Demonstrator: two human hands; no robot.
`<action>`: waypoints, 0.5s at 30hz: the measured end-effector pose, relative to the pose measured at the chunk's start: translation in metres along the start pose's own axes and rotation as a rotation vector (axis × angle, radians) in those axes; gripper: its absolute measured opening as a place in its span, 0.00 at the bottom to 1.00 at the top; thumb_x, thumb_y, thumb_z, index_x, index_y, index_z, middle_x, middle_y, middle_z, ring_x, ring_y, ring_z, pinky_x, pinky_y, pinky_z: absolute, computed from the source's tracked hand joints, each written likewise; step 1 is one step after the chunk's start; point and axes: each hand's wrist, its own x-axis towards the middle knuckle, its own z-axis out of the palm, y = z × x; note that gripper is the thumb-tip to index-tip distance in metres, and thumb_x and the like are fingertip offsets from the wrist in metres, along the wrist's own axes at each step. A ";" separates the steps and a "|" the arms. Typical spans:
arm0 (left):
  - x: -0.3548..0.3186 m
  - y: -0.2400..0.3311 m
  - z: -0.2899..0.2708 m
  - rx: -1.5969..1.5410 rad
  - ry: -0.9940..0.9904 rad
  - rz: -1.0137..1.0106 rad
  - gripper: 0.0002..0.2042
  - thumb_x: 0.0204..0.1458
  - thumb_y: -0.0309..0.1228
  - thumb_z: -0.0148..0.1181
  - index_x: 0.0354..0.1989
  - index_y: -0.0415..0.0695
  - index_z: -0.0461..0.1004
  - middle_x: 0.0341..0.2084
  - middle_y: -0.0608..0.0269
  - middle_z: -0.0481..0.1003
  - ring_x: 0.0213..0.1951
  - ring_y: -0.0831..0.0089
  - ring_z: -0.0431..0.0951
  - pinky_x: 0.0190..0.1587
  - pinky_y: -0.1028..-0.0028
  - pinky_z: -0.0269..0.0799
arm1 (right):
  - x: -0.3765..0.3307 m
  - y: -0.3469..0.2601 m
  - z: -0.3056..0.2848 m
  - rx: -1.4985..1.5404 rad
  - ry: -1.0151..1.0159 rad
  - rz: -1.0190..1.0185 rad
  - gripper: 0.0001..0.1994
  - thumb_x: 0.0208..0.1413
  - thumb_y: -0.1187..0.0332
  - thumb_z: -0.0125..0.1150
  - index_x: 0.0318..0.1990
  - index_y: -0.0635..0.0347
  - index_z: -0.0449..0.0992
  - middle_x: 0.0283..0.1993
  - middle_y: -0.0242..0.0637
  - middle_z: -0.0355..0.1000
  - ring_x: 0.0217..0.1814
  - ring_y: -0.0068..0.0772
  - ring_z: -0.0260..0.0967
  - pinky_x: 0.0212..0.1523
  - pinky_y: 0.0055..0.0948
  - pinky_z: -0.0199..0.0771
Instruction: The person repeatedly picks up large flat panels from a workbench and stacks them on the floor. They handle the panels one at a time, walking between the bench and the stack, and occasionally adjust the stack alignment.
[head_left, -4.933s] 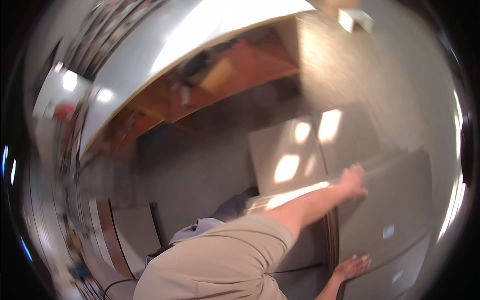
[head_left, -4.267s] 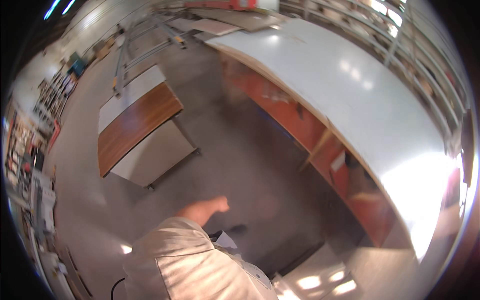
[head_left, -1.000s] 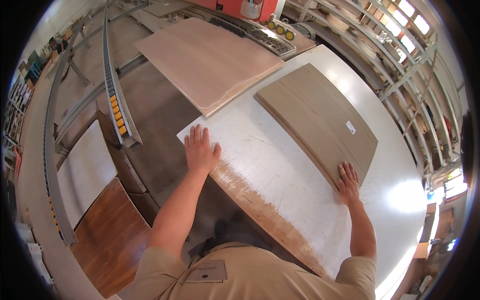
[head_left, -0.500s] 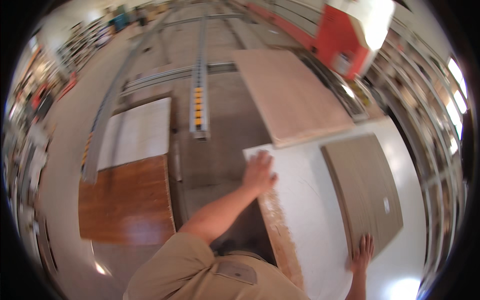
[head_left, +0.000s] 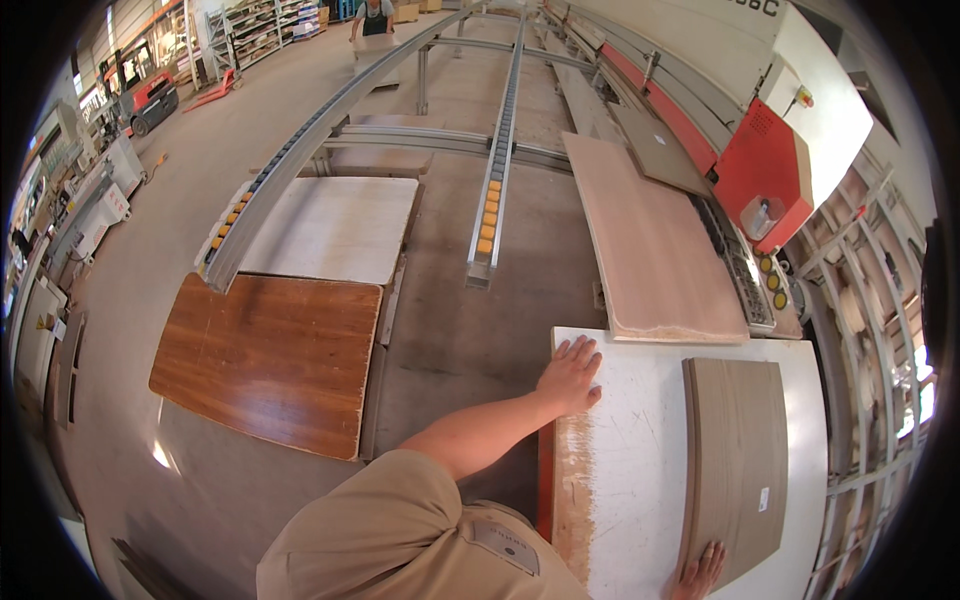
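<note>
My left hand (head_left: 570,377) lies with its fingers stretched out on the far left corner of a white worktop (head_left: 640,440), whose left edge is worn to bare brown. On the right of that top rests a grey-brown wood-grain panel (head_left: 737,450) with a small white label. My right hand (head_left: 702,572) touches this panel near its lower edge, fingers extended and laid flat; part of the hand is cut off by the frame's bottom. Just beyond the worktop a large pinkish-brown board (head_left: 655,240) lies beside the machine.
A red and white machine (head_left: 770,170) stands at the far right, with another grey-brown panel (head_left: 660,148) alongside. Roller rails (head_left: 487,215) run ahead. To the left are a glossy brown board (head_left: 270,360) and a white board (head_left: 335,228). A person (head_left: 375,20) stands far back.
My view has turned left, so the scene sits farther right and lower, and sharper. Both hands stay at about the same spots on the worktop and panel.
</note>
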 end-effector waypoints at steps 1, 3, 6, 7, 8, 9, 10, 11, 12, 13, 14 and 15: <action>0.000 0.000 0.000 -0.005 -0.007 0.000 0.32 0.59 0.48 0.49 0.67 0.39 0.59 0.71 0.48 0.52 0.74 0.54 0.45 0.73 0.53 0.40 | 0.000 0.000 0.000 0.014 0.012 -0.005 0.31 0.63 0.56 0.49 0.72 0.54 0.58 0.74 0.49 0.54 0.77 0.56 0.45 0.73 0.55 0.48; 0.000 0.000 -0.001 -0.013 -0.013 0.001 0.32 0.59 0.48 0.49 0.67 0.39 0.59 0.71 0.48 0.51 0.74 0.54 0.45 0.74 0.53 0.40 | 0.000 -0.001 -0.001 0.043 0.034 -0.013 0.31 0.63 0.56 0.49 0.72 0.54 0.58 0.74 0.48 0.54 0.78 0.56 0.45 0.72 0.55 0.49; 0.000 0.000 -0.001 -0.022 0.006 0.007 0.32 0.59 0.48 0.50 0.66 0.38 0.60 0.70 0.47 0.52 0.74 0.54 0.45 0.73 0.53 0.40 | -0.001 -0.002 0.000 -0.004 0.023 -0.009 0.30 0.64 0.57 0.48 0.72 0.53 0.57 0.75 0.47 0.53 0.78 0.54 0.45 0.73 0.53 0.49; -0.001 0.000 -0.001 -0.026 0.022 0.012 0.32 0.58 0.47 0.50 0.66 0.37 0.60 0.70 0.47 0.53 0.74 0.54 0.46 0.73 0.53 0.40 | -0.001 -0.002 0.000 -0.007 0.014 -0.001 0.30 0.65 0.57 0.47 0.73 0.53 0.57 0.75 0.46 0.52 0.78 0.53 0.44 0.73 0.53 0.49; -0.001 0.000 -0.002 -0.019 0.005 0.009 0.32 0.58 0.47 0.51 0.66 0.37 0.61 0.70 0.46 0.53 0.73 0.54 0.46 0.73 0.53 0.40 | 0.000 -0.002 0.000 -0.011 0.006 0.008 0.30 0.65 0.57 0.47 0.73 0.53 0.56 0.76 0.46 0.52 0.78 0.53 0.44 0.73 0.52 0.48; 0.000 0.000 -0.002 -0.030 0.020 0.015 0.32 0.58 0.47 0.51 0.66 0.37 0.60 0.70 0.46 0.53 0.74 0.53 0.46 0.73 0.53 0.40 | 0.000 -0.002 0.000 -0.013 -0.002 0.016 0.29 0.65 0.57 0.46 0.73 0.53 0.56 0.76 0.45 0.51 0.78 0.52 0.44 0.73 0.51 0.48; -0.001 0.000 -0.002 -0.030 0.003 0.012 0.32 0.58 0.47 0.50 0.66 0.37 0.60 0.70 0.46 0.52 0.74 0.53 0.45 0.73 0.53 0.40 | 0.000 -0.003 0.000 -0.019 -0.013 0.027 0.29 0.66 0.57 0.46 0.73 0.52 0.56 0.76 0.45 0.51 0.78 0.52 0.44 0.73 0.51 0.48; 0.000 0.000 -0.002 -0.025 -0.005 0.010 0.32 0.59 0.48 0.50 0.66 0.38 0.59 0.71 0.46 0.52 0.74 0.53 0.45 0.73 0.53 0.39 | 0.001 -0.003 0.000 -0.025 -0.025 0.037 0.29 0.66 0.57 0.45 0.73 0.52 0.55 0.76 0.44 0.50 0.78 0.51 0.43 0.73 0.50 0.49; -0.001 0.000 -0.002 -0.038 -0.002 0.011 0.32 0.58 0.47 0.50 0.66 0.37 0.60 0.70 0.46 0.52 0.74 0.53 0.45 0.73 0.53 0.39 | 0.001 -0.003 -0.001 -0.032 -0.036 0.045 0.29 0.66 0.57 0.45 0.73 0.52 0.55 0.76 0.44 0.50 0.79 0.51 0.43 0.73 0.50 0.49; -0.001 0.000 -0.002 -0.045 0.011 0.014 0.32 0.58 0.47 0.50 0.66 0.37 0.60 0.70 0.45 0.52 0.74 0.53 0.46 0.73 0.53 0.40 | 0.001 -0.003 -0.001 -0.035 -0.031 0.044 0.29 0.66 0.57 0.45 0.73 0.52 0.55 0.77 0.44 0.50 0.79 0.50 0.43 0.73 0.50 0.49; -0.001 0.000 -0.002 -0.042 0.015 0.014 0.32 0.58 0.47 0.51 0.66 0.36 0.60 0.70 0.45 0.53 0.73 0.53 0.46 0.73 0.53 0.40 | 0.001 -0.004 -0.001 -0.039 -0.025 0.042 0.29 0.66 0.58 0.45 0.73 0.52 0.55 0.77 0.43 0.50 0.79 0.50 0.43 0.73 0.50 0.49; -0.001 -0.001 -0.002 -0.053 0.028 0.019 0.32 0.58 0.46 0.51 0.66 0.36 0.60 0.70 0.45 0.53 0.73 0.53 0.46 0.73 0.53 0.40 | 0.001 -0.004 -0.001 -0.043 -0.019 0.042 0.29 0.66 0.58 0.45 0.73 0.52 0.55 0.77 0.43 0.50 0.79 0.49 0.43 0.73 0.50 0.49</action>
